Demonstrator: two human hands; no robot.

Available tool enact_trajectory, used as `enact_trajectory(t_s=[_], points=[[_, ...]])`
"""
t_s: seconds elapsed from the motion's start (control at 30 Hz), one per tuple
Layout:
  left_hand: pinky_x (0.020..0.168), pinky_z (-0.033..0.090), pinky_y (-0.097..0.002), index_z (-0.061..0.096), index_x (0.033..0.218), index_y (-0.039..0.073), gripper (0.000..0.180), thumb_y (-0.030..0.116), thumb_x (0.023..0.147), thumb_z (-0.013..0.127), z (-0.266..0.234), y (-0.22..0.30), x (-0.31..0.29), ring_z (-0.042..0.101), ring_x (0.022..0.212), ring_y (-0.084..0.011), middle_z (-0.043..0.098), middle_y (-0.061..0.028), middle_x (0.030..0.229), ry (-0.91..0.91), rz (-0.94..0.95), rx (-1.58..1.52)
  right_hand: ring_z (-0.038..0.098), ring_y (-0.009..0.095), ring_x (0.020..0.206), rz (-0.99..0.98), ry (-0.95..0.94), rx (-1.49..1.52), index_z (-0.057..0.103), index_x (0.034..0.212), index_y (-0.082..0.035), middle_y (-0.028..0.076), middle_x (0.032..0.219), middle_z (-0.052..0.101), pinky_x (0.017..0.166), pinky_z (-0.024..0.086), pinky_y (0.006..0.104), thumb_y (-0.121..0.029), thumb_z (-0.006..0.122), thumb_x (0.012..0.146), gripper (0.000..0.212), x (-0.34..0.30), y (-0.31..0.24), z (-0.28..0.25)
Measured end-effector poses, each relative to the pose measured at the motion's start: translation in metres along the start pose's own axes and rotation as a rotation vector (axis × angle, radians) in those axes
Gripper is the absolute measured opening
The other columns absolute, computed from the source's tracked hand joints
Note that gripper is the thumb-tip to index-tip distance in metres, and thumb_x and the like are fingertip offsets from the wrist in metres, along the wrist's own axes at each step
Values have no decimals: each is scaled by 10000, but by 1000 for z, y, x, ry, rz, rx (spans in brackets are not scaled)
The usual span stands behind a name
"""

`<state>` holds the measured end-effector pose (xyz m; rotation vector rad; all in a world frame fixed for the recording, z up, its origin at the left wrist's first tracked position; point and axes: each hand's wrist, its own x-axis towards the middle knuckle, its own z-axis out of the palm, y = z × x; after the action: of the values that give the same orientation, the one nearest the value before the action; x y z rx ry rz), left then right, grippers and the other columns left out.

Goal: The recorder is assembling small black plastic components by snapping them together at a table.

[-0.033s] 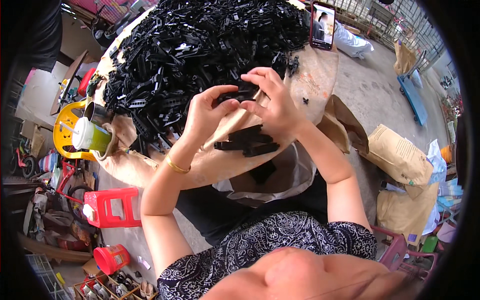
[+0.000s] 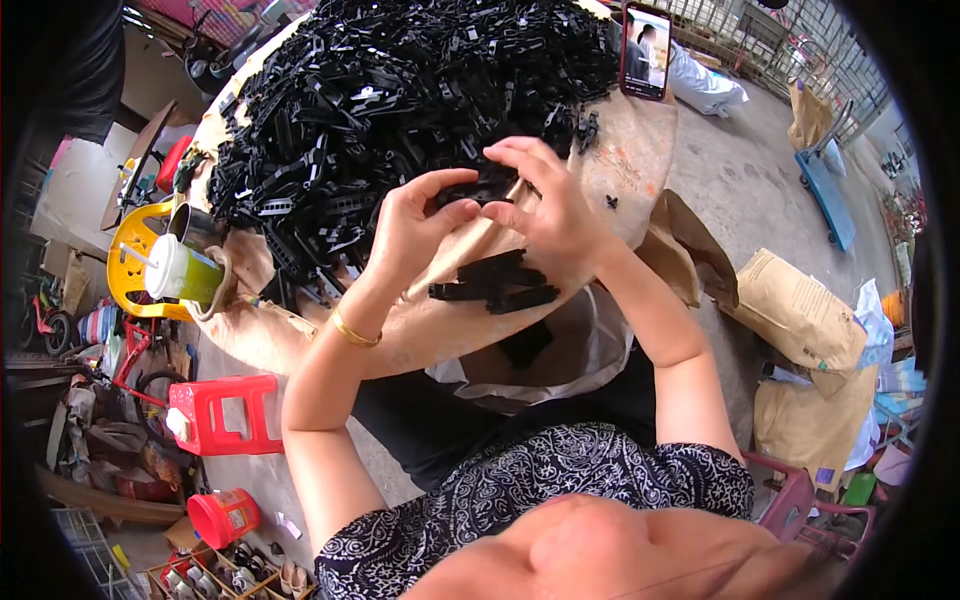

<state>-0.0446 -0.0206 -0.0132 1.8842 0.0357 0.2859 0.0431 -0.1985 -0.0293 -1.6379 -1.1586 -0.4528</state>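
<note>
My left hand (image 2: 412, 225) and my right hand (image 2: 548, 208) meet above the near side of the table, thumbs and fingers curled towards each other. Between their fingertips is a black plastic piece (image 2: 482, 190), hard to separate from the dark pile behind it. That large pile of black plastic parts (image 2: 400, 90) covers most of the table. Just below my hands, near the edge, a few black strip-like pieces (image 2: 495, 282) lie bunched together. They rest on the tan table cover (image 2: 420, 338).
An open white-lined bag (image 2: 605, 350) hangs under the near edge. A phone (image 2: 646, 50) stands at the far right. On the left are a cup (image 2: 190, 272) on a yellow stool (image 2: 125, 270), a red stool (image 2: 222, 415) and a red bucket (image 2: 222, 518). Paper sacks (image 2: 795, 310) lie right.
</note>
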Motion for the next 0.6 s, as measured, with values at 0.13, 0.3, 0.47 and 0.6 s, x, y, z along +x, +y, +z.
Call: enact_trajectory(t_s=[0.13, 0.3, 0.47, 0.6], points=[[702, 505, -202, 640, 1133, -7, 341, -48, 796, 678, 0, 3, 0, 625, 775, -71, 696, -40, 888, -19, 82, 103, 665, 221, 815, 235, -205, 225, 620, 1068, 12, 150, 935, 667, 765, 515, 330, -250, 759, 778, 415, -4, 0, -3], [626, 472, -193, 687, 1059, 38, 310, -24, 757, 724, 0, 8, -4, 582, 706, -30, 704, -34, 819, -3, 171, 321, 662, 238, 725, 107, -185, 90, 634, 1031, -2, 133, 850, 673, 672, 512, 316, -223, 760, 775, 361, -6, 2, -5], [563, 458, -209, 694, 1024, 37, 295, 56, 740, 770, -2, 11, -4, 522, 604, -37, 674, -65, 714, -22, 216, 362, 652, 263, 698, 64, -121, 146, 665, 946, -17, 132, 799, 666, 608, 497, 319, -215, 762, 766, 284, -7, 4, -6], [651, 491, -192, 673, 1069, 15, 296, -2, 778, 721, -1, 12, -3, 595, 729, -36, 696, -32, 819, -85, 126, 269, 648, 269, 686, 67, -106, 169, 673, 901, -9, 139, 789, 664, 596, 493, 329, -226, 765, 761, 274, -8, 4, -6]])
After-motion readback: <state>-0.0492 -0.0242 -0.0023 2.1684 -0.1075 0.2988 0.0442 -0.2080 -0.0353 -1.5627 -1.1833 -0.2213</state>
